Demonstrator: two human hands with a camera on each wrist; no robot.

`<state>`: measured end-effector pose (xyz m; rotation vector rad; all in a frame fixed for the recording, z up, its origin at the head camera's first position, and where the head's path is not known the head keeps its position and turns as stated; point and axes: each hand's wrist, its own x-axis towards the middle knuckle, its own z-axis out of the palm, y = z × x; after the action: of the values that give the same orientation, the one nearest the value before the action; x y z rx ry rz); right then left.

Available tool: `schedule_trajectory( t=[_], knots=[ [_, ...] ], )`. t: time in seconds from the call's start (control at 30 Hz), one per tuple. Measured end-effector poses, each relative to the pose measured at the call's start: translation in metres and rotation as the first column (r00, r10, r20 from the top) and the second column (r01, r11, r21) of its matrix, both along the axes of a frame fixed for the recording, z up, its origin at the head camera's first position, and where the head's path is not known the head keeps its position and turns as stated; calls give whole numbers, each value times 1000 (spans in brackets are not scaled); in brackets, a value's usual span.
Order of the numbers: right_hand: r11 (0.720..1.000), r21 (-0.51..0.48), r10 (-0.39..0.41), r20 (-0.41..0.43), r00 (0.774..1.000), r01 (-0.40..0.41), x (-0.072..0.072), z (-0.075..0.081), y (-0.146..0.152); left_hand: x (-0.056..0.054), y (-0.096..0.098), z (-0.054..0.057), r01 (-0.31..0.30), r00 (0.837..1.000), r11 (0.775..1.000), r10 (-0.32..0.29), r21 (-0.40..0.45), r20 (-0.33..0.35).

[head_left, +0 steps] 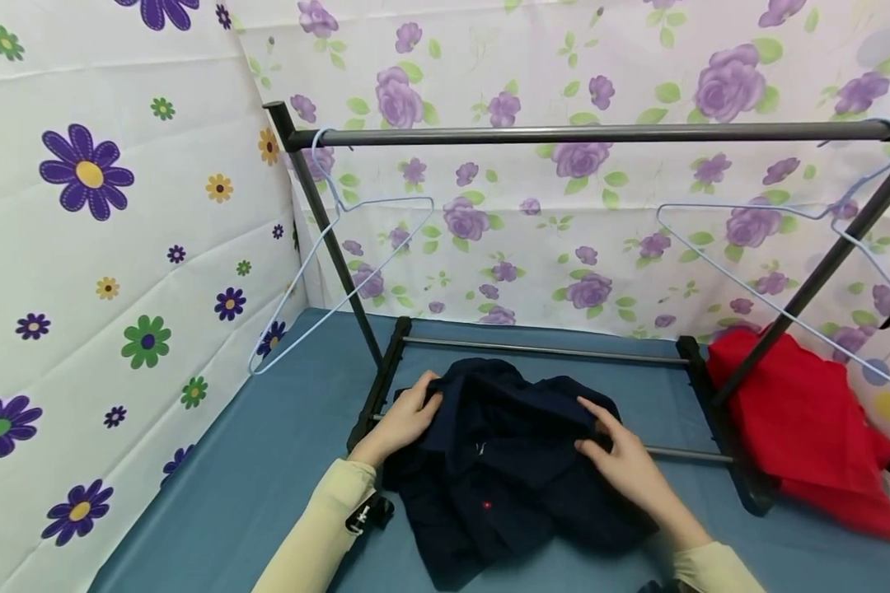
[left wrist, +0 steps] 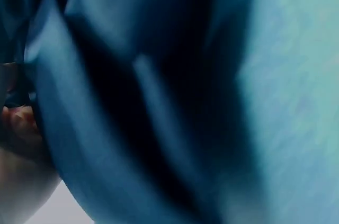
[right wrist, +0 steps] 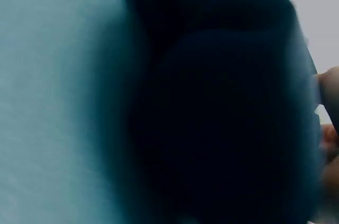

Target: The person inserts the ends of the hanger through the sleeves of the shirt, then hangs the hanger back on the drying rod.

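A dark navy shirt (head_left: 504, 461) lies bunched over the front bar of a black rack base, with a small red dot and a short white mark on its front. My left hand (head_left: 406, 416) grips its upper left edge, thumb on the near side. At the right side, my right hand (head_left: 626, 465) holds a fold of the cloth between thumb and fingers. Dark, blurred folds of the shirt (left wrist: 122, 102) fill much of the left wrist view, the hand showing only at the left edge. The shirt (right wrist: 212, 118) likewise covers most of the right wrist view.
A black clothes rack (head_left: 564, 134) stands around the shirt on a blue cloth surface (head_left: 282, 461). From its top bar hang a pale blue wire hanger (head_left: 341, 206) at left and another wire hanger (head_left: 749, 207) at right. Red clothing (head_left: 801, 428) lies by the right upright. Flowered sheets enclose the back and left.
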<state>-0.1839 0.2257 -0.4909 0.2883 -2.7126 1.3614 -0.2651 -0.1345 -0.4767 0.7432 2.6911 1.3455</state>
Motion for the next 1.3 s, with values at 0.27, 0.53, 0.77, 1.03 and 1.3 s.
schedule_trajectory(
  t=[0.27, 0.53, 0.77, 1.03, 1.3],
  knots=[
    [995, -18, -100, -223, 970, 98, -8, 45, 12, -1, -8, 29, -48, 985, 992, 66, 115, -159],
    [993, -48, -118, -433, 894, 108, -21, 100, 8, -1, -8, 78, -75, 939, 963, 156, 259, -307],
    [983, -134, -173, -503, 847, 121, -23, 139, 10, 15, -17, 126, -55, 882, 937, 208, 345, -423],
    [995, 7, -85, -399, 913, 96, -23, 107, 22, 22, -27, 112, -71, 965, 983, 110, 168, -237],
    [988, 157, 18, -147, 989, 5, -21, 49, 21, 19, -24, 52, -109, 977, 993, 99, -40, -190]
  ],
)
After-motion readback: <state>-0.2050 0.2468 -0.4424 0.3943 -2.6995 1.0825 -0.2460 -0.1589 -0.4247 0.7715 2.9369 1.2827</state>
